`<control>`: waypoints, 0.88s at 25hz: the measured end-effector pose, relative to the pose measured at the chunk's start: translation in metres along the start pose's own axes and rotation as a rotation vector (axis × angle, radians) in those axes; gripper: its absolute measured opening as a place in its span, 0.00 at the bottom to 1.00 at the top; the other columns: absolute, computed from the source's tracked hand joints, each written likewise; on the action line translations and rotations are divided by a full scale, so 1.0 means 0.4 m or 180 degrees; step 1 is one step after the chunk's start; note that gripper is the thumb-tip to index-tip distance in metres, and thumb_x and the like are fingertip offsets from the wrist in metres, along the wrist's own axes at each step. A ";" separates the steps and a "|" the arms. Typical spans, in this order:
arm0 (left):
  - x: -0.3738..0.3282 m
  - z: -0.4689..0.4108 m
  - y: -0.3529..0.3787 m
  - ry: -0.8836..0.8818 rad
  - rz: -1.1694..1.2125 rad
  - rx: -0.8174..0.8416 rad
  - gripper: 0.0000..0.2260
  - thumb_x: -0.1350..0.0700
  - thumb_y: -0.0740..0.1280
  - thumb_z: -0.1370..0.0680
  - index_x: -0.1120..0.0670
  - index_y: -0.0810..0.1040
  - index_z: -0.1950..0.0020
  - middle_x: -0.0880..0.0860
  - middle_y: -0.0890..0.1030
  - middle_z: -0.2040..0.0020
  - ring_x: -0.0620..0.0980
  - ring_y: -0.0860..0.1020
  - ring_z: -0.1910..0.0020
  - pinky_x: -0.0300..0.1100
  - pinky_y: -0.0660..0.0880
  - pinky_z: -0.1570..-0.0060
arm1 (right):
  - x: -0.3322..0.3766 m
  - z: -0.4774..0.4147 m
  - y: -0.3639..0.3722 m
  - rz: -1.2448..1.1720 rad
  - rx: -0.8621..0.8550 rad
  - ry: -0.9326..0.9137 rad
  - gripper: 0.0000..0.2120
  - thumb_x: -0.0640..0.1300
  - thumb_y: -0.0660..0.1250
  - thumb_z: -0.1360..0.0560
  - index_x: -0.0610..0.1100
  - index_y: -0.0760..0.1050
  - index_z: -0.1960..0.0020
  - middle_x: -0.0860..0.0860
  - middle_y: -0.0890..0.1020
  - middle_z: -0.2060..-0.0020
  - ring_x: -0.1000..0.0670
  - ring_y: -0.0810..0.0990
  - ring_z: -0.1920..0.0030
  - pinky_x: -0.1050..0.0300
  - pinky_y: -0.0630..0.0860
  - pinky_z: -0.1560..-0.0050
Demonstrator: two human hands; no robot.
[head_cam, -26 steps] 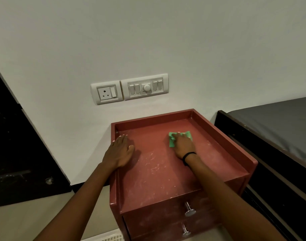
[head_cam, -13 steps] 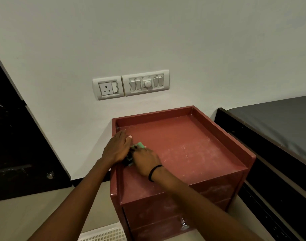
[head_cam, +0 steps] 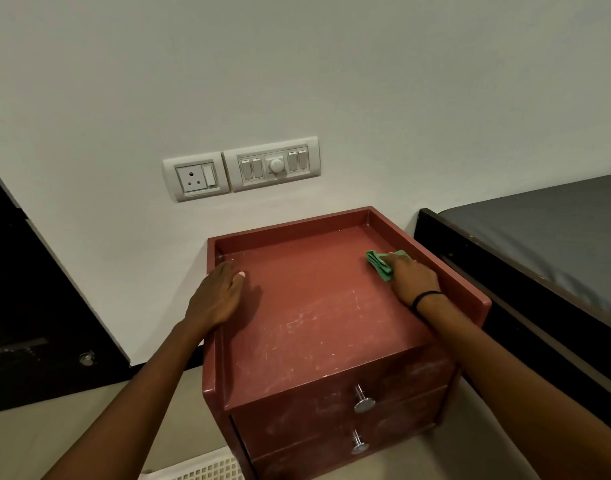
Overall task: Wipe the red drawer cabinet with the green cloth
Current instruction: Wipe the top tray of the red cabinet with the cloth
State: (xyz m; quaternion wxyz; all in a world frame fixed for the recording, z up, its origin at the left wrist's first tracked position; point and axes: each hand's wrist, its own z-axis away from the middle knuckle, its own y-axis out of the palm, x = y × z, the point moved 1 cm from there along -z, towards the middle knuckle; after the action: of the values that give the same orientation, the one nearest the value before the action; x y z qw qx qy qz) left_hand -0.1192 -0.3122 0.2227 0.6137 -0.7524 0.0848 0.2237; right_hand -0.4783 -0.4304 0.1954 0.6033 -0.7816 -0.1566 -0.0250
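Note:
The red drawer cabinet (head_cam: 314,323) stands against the white wall, its top rimmed on three sides and streaked with pale scuffs. My right hand (head_cam: 409,277) presses the folded green cloth (head_cam: 380,263) flat on the top near the right rim, toward the back. Part of the cloth is hidden under my fingers. My left hand (head_cam: 221,296) lies palm down over the cabinet's left rim, fingers on the top, holding nothing. Two drawers with metal knobs (head_cam: 363,403) face me at the front.
A switch and socket panel (head_cam: 241,168) sits on the wall above the cabinet. A dark bed with grey sheet (head_cam: 539,237) is close on the right. A black panel (head_cam: 27,306) stands at left. A white perforated basket (head_cam: 200,471) lies on the floor below.
My right hand has swept the green cloth from the left side of the top, beside my left hand, across to the right rim. My left hand stays on the left rim.

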 end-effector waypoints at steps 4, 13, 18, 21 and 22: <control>-0.007 0.005 -0.004 0.0017 -0.0013 -0.0018 0.24 0.46 0.50 0.15 0.55 0.61 0.22 0.56 0.63 0.21 0.56 0.62 0.23 0.53 0.60 0.25 | 0.110 0.025 0.053 -0.0150 -0.0199 0.0334 0.15 0.41 0.58 0.22 0.49 0.78 0.40 0.43 0.82 0.46 0.40 0.81 0.47 0.48 0.78 0.49; -0.038 0.064 -0.021 -0.0056 -0.0174 0.0167 0.24 0.46 0.50 0.15 0.57 0.63 0.23 0.58 0.64 0.22 0.58 0.63 0.24 0.53 0.60 0.26 | 0.604 0.376 0.069 -0.0539 0.0114 -0.1121 0.16 0.46 0.67 0.25 0.45 0.78 0.39 0.44 0.82 0.43 0.42 0.80 0.41 0.48 0.77 0.41; -0.048 0.123 -0.020 -0.0016 -0.0231 0.0166 0.24 0.47 0.50 0.15 0.58 0.60 0.22 0.57 0.61 0.20 0.55 0.57 0.21 0.50 0.55 0.24 | 0.569 0.341 0.089 -0.0120 0.0095 -0.1653 0.14 0.41 0.58 0.22 0.45 0.79 0.42 0.45 0.81 0.43 0.42 0.78 0.40 0.46 0.71 0.38; -0.042 0.146 -0.026 -0.0129 -0.0163 0.0184 0.26 0.46 0.50 0.15 0.57 0.57 0.21 0.56 0.55 0.19 0.52 0.52 0.19 0.49 0.52 0.23 | 0.498 0.284 0.079 -0.0086 0.0080 -0.1650 0.16 0.43 0.56 0.21 0.49 0.75 0.36 0.48 0.80 0.39 0.46 0.75 0.36 0.47 0.67 0.34; -0.046 0.171 -0.024 -0.0178 -0.0144 0.0164 0.26 0.45 0.50 0.16 0.57 0.56 0.20 0.55 0.54 0.18 0.52 0.51 0.19 0.50 0.53 0.22 | 0.458 0.283 0.071 -0.0138 0.0124 -0.1634 0.17 0.44 0.56 0.20 0.51 0.74 0.33 0.49 0.78 0.36 0.47 0.74 0.33 0.47 0.66 0.32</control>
State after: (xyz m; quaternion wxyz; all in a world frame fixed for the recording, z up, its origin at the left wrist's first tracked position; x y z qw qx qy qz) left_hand -0.1477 -0.2470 0.2294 0.6399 -0.7316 0.0564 0.2285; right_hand -0.3136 -0.2897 0.1799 0.5581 -0.7469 -0.3219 0.1643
